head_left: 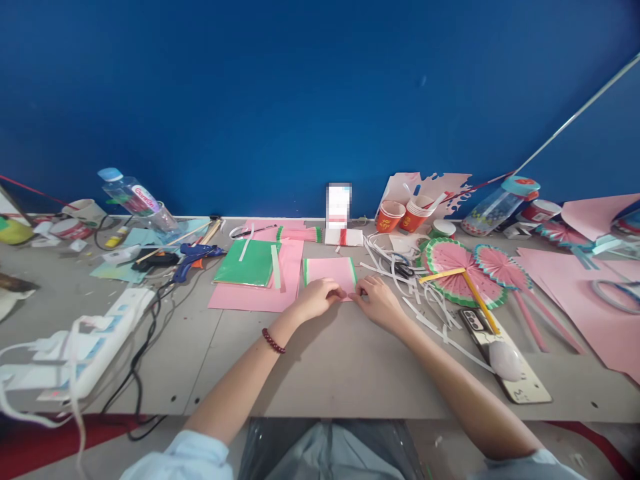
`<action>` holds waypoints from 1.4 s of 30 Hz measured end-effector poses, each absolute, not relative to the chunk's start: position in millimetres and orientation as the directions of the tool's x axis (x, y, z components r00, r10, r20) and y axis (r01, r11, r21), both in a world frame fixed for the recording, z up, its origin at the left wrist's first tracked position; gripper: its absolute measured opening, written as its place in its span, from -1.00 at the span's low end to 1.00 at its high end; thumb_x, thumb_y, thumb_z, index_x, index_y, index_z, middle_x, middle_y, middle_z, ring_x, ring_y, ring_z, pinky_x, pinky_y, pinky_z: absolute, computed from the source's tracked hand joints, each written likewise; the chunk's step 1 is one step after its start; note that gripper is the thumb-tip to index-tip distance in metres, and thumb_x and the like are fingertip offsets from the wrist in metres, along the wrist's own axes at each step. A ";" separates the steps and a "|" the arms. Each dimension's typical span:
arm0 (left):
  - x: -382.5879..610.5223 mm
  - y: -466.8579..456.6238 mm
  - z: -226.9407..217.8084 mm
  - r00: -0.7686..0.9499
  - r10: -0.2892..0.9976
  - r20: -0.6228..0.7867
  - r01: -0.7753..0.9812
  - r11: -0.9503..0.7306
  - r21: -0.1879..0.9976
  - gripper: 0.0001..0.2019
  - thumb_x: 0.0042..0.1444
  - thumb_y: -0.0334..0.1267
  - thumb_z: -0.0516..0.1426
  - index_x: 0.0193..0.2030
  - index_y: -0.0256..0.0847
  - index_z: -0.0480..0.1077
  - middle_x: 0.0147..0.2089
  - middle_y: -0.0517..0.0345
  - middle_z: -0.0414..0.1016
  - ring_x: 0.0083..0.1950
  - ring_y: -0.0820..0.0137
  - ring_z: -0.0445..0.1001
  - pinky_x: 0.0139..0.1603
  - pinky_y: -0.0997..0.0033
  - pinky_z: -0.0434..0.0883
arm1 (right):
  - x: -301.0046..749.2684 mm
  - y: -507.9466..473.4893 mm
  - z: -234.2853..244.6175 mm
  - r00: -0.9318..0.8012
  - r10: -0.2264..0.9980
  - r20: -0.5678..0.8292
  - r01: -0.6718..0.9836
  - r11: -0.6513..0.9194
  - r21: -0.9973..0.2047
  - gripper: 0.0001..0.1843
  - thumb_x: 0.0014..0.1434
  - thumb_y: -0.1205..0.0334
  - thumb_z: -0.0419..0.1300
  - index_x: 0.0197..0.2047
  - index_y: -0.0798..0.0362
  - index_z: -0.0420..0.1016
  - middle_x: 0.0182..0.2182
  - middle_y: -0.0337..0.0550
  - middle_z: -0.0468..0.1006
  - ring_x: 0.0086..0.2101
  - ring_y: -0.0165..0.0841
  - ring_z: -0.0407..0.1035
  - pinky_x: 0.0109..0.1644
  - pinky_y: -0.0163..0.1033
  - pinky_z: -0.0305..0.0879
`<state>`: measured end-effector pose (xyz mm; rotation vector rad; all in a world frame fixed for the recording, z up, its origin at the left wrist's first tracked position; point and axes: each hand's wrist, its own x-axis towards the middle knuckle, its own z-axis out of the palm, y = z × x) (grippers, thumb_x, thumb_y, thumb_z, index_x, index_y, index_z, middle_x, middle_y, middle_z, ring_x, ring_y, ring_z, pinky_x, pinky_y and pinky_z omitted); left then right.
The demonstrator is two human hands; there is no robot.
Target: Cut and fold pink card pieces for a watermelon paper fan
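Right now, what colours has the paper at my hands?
The paper is pink with white-and-green side borders; head view.

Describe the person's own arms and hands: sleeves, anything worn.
Both hands ungloved: left hand, right hand. A dark red bead bracelet circles the left wrist; no bracelet or watch shows on the right. Light blue left sleeve and right sleeve leave the forearms bare. No markings or cables seen on either arm.

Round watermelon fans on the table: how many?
2 plainly: the larger fan right of the right hand, and the smaller fan farther right. A pleated piece beside pink paper, far right, may be another; others may be hidden.
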<state>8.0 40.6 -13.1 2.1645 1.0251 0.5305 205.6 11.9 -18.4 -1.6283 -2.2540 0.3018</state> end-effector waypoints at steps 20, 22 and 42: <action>-1.7 44.1 -10.0 0.600 0.800 0.010 0.477 -0.367 0.798 -0.92 0.06 -0.33 0.15 -0.35 -0.21 0.49 -0.26 0.12 0.54 -0.23 0.37 0.48 -0.18 0.43 0.37 | 203.2 13.0 -18.2 -0.260 0.959 0.116 0.895 0.285 -0.342 -0.79 0.17 0.12 0.14 -0.43 0.05 0.35 -0.40 -0.17 0.41 -0.31 -0.32 0.26 -0.23 -0.28 0.09; -1.4 44.1 -10.6 0.605 0.796 0.012 0.470 -0.369 0.802 -0.92 0.06 -0.34 0.14 -0.34 -0.22 0.48 -0.27 0.12 0.53 -0.25 0.38 0.48 -0.20 0.43 0.38 | 203.4 12.9 -18.5 -0.259 0.959 0.113 0.896 0.283 -0.343 -0.79 0.17 0.12 0.15 -0.43 0.05 0.35 -0.40 -0.17 0.41 -0.30 -0.32 0.26 -0.22 -0.27 0.09; 1.4 41.8 -13.8 0.607 0.791 0.076 0.482 -0.443 0.756 -0.92 0.06 -0.39 0.11 -0.37 -0.22 0.45 -0.34 0.15 0.49 -0.36 0.43 0.41 -0.32 0.47 0.34 | 186.7 -8.1 -10.3 -0.589 0.802 0.100 0.805 0.593 -0.015 -0.80 0.21 0.42 0.03 -0.22 0.06 0.46 -0.32 -0.08 0.44 -0.26 -0.30 0.28 -0.21 -0.26 0.19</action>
